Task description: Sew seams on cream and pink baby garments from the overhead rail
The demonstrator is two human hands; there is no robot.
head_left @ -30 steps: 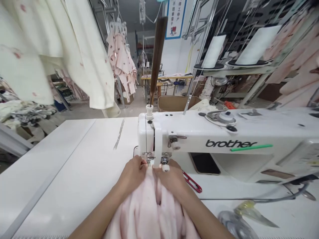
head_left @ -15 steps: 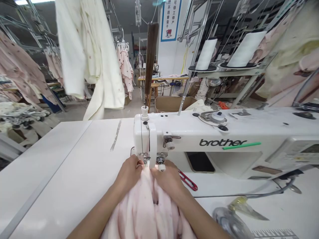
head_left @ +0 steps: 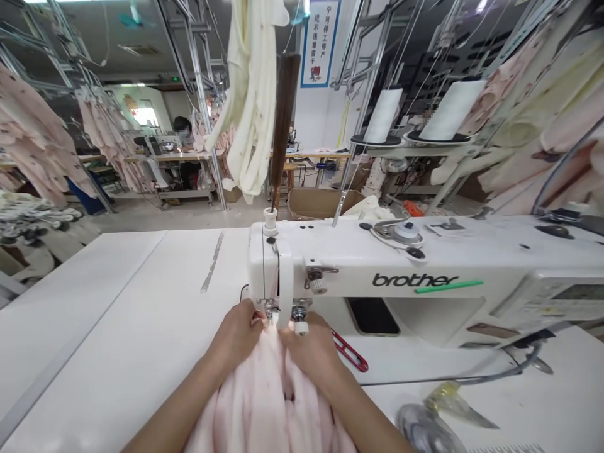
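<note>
Pale pink fabric [head_left: 264, 396] hangs in folds from the needle area of a white sewing machine [head_left: 330, 258] down toward me. My left hand [head_left: 240, 333] is closed on the fabric's edge, just left of the presser foot [head_left: 271, 311]. On the other side, my right hand [head_left: 311, 343] grips the fabric close to the needle, its fingertips partly hidden behind the machine head. Light from the machine falls on the cloth between both hands. Red thread snips [head_left: 350, 352] lie right beside my right hand.
A phone [head_left: 372, 316] lies under the machine arm. At the lower right are a clear plastic-looking object [head_left: 431, 428] and a ruler [head_left: 507, 448]. Thread cones [head_left: 384, 116] stand behind the machine. Cream garments [head_left: 255, 100] hang beyond the white table [head_left: 117, 327].
The hanging cream garments have swung to the right, uncovering a workstation and a person behind. My view has shifted slightly; both hands stay on the fabric by the needle.
</note>
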